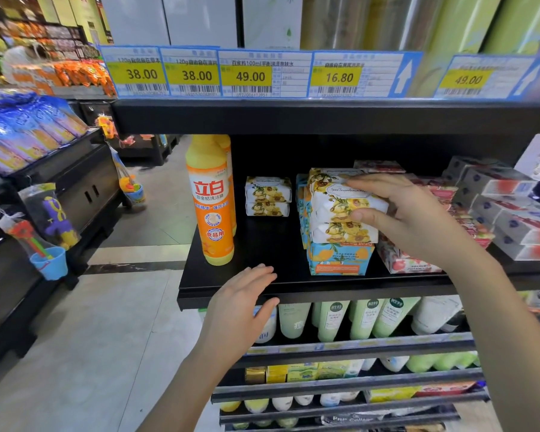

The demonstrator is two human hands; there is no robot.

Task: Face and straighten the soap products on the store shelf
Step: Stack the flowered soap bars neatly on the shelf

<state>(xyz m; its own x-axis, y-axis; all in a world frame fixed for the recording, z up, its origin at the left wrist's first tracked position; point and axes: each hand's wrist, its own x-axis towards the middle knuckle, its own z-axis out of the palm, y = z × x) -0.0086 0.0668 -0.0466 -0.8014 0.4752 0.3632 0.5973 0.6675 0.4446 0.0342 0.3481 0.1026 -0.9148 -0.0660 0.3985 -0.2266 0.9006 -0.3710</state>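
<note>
Right hand [409, 219] grips the top floral soap bar [340, 198], thumb on its front face and fingers over its upper edge; left hand [240, 304] is flat with fingers straight, resting on the front lip of the shelf [293, 288] and holding nothing; the gripped bar tops a stack of like bars set on a blue-and-orange box [337, 260], mid-shelf, right of the orange detergent bottle [209, 207]

Risk, as judged: the stack is tall and uneven; a sideways pull on the top bar could drag the bar beneath it and tip the pile into the bare shelf space on the left or over the front edge; nothing braces the stack from the left

Orientation: the gripped bar's long axis runs roughly left to right but skewed, its right end appearing nearer the front; its printed face looks forward; a rear pair of floral bars [267, 196] sits well back, facing squarely forward
</note>
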